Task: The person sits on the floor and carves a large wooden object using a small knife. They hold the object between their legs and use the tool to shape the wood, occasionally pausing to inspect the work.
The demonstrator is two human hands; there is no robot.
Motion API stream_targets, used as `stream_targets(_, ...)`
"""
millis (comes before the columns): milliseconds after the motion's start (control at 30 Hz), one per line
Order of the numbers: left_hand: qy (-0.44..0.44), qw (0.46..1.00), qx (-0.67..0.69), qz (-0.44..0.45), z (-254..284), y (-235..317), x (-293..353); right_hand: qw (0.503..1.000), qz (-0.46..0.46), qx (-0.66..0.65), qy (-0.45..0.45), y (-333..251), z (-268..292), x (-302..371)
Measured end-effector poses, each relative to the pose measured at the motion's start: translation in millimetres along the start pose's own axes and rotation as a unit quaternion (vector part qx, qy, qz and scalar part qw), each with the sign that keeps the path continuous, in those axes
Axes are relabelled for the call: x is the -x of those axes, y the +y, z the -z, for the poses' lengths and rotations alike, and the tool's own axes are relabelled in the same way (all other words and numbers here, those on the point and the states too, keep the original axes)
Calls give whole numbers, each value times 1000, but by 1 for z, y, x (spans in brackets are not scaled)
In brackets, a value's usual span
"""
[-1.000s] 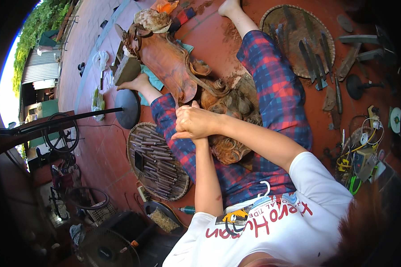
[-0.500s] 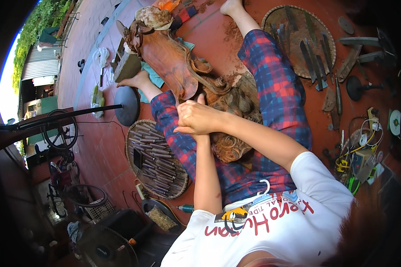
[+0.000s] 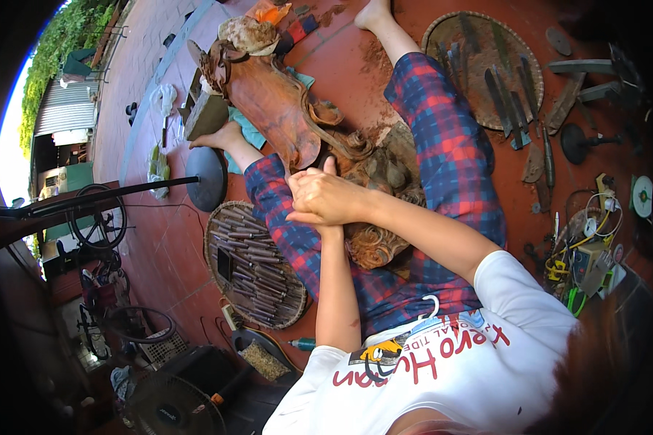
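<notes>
My two hands are clasped together above the near end of a reddish-brown carved wooden piece [image 3: 276,116]. My right hand [image 3: 334,194] lies on top, its fingers closed round my left hand [image 3: 313,217]. Most of the left hand's fingers are hidden under the right, and I cannot see whether anything is in them. One digit sticks up at the far side of the clasp. The carving lies between my legs, with a long smooth slab at the far left and curled, scroll-like relief [image 3: 377,243] close to me. No tool shows in either hand.
A round woven tray [image 3: 302,301] of several chisels stands left of my leg. Another tray [image 3: 479,32] with flat blades lies far right. A black stand base [image 3: 207,177], a fan [image 3: 170,413], a grey block [image 3: 207,116] and cords with a power box [image 3: 591,257] surround me.
My hands stay clasped over the carving, with only a slight shift of the fingers. The whole view has moved a little; nothing was picked up or put down.
</notes>
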State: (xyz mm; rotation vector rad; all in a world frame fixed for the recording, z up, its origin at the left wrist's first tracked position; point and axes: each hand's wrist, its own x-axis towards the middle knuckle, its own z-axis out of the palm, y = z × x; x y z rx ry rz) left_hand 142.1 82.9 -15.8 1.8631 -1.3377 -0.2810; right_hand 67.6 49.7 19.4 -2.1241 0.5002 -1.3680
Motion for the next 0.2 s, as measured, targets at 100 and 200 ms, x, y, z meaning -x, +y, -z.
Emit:
stream_targets(100,-4,1000,-3,-22,-4,-4,-6,997,-30,28,-71,14,-10,-4)
stream_targets(200,13,999,9,-47,11,-40,2,997,-14,-15,-70,3,-22,-12)
